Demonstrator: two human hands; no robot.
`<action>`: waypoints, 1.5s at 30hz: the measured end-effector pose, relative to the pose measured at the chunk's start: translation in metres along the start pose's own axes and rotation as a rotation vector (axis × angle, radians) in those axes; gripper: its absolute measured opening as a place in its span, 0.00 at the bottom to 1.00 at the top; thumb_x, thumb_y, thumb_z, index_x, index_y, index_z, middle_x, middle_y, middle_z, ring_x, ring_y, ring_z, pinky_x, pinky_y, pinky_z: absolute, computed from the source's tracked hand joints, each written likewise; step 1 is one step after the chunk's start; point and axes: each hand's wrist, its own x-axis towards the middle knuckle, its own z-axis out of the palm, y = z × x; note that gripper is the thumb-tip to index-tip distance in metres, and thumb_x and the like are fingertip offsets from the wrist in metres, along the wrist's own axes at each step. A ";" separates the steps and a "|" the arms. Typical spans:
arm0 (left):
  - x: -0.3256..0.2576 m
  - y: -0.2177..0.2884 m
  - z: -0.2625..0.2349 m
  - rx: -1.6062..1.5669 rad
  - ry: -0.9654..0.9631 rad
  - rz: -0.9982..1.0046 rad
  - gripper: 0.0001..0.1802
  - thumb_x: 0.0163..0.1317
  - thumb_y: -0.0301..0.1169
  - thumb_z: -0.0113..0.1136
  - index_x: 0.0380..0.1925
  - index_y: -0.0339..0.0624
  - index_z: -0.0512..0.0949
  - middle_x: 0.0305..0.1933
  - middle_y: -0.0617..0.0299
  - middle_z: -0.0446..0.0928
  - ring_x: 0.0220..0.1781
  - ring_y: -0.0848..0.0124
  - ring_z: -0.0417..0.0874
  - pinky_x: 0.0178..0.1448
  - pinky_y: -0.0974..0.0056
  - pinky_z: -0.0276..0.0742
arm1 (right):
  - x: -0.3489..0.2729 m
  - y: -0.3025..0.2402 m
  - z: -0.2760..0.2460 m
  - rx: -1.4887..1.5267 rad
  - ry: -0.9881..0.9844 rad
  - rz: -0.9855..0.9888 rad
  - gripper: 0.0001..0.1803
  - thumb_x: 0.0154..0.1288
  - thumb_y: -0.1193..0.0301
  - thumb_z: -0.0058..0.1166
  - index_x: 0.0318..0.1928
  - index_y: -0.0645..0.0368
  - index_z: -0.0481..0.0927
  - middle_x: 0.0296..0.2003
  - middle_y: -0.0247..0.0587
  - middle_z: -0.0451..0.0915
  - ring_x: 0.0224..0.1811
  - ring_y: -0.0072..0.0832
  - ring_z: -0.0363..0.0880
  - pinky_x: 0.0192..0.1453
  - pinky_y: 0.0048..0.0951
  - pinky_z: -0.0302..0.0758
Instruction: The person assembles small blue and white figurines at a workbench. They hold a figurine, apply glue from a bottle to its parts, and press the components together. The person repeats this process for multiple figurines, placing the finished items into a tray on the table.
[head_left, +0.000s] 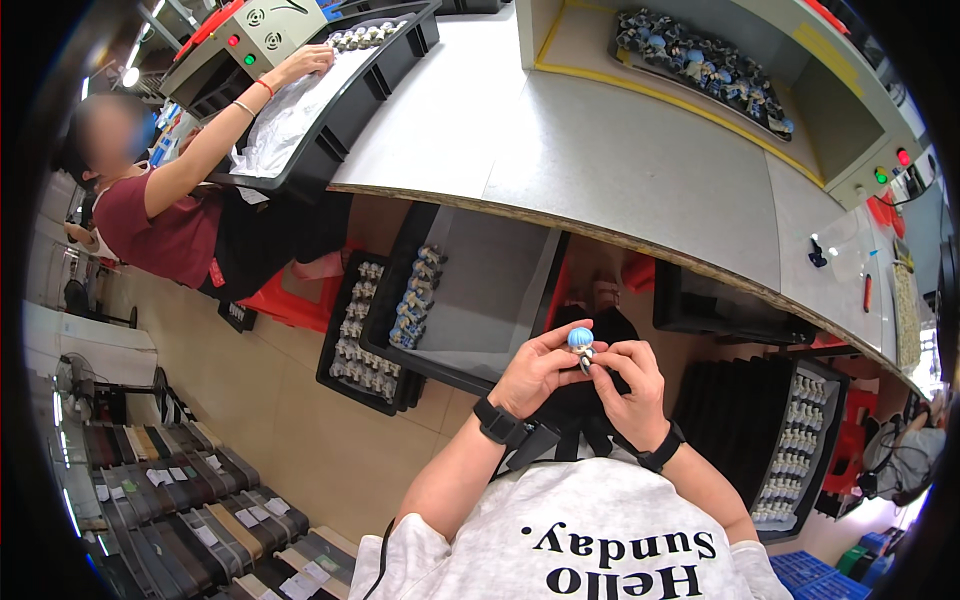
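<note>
Blue-capped small figure (581, 345) is pinched between fingers of left hand (535, 372) and right hand (630, 385), below the table's (600, 160) near edge; filled trays (470, 290) nearby suggest work is mid-batch.

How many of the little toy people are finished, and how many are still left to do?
I can't count them exactly. Rows of small figures already stand in the black tray under the table edge, and more fill the tray of figures on the right. Which rows are finished I can't tell. In hand now: the left hand and right hand hold one blue-headed figure between the fingers.
</note>
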 end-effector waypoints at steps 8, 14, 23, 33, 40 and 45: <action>-0.001 -0.004 -0.003 -0.043 0.016 -0.029 0.27 0.63 0.19 0.50 0.64 0.36 0.65 0.56 0.48 0.75 0.58 0.61 0.78 0.61 0.57 0.77 | -0.003 0.004 0.003 0.023 0.054 -0.020 0.08 0.49 0.81 0.63 0.33 0.62 0.81 0.33 0.42 0.76 0.37 0.37 0.75 0.39 0.33 0.73; 0.000 -0.004 -0.011 -0.077 -0.028 -0.066 0.26 0.64 0.19 0.49 0.64 0.39 0.65 0.57 0.51 0.75 0.56 0.64 0.78 0.62 0.58 0.75 | -0.005 0.004 0.008 0.039 0.076 -0.057 0.07 0.49 0.81 0.63 0.31 0.63 0.80 0.31 0.42 0.75 0.35 0.37 0.74 0.38 0.32 0.72; -0.003 -0.003 -0.006 -0.066 0.007 -0.114 0.27 0.65 0.20 0.49 0.65 0.42 0.64 0.57 0.54 0.74 0.56 0.67 0.77 0.64 0.57 0.73 | -0.011 0.006 0.009 0.083 0.086 -0.045 0.07 0.49 0.81 0.63 0.31 0.63 0.80 0.31 0.41 0.75 0.35 0.36 0.74 0.37 0.32 0.71; 0.001 -0.005 -0.003 -0.015 0.023 -0.126 0.28 0.66 0.21 0.49 0.67 0.42 0.62 0.57 0.56 0.75 0.58 0.68 0.77 0.64 0.57 0.73 | -0.012 0.005 0.004 0.060 0.085 -0.067 0.05 0.53 0.82 0.60 0.32 0.65 0.78 0.32 0.43 0.74 0.34 0.35 0.75 0.38 0.29 0.72; -0.001 -0.002 -0.002 -0.004 0.038 -0.112 0.28 0.65 0.21 0.49 0.67 0.41 0.62 0.58 0.56 0.75 0.59 0.68 0.76 0.64 0.57 0.73 | -0.010 0.003 0.007 0.057 0.089 -0.082 0.05 0.54 0.82 0.60 0.32 0.65 0.78 0.32 0.44 0.74 0.35 0.35 0.75 0.39 0.29 0.71; -0.003 -0.005 -0.005 -0.010 0.037 -0.104 0.28 0.65 0.21 0.49 0.66 0.41 0.62 0.58 0.57 0.75 0.59 0.67 0.76 0.64 0.57 0.72 | -0.009 -0.001 0.008 0.043 0.064 -0.073 0.04 0.54 0.82 0.60 0.32 0.65 0.78 0.32 0.44 0.74 0.35 0.35 0.75 0.39 0.29 0.71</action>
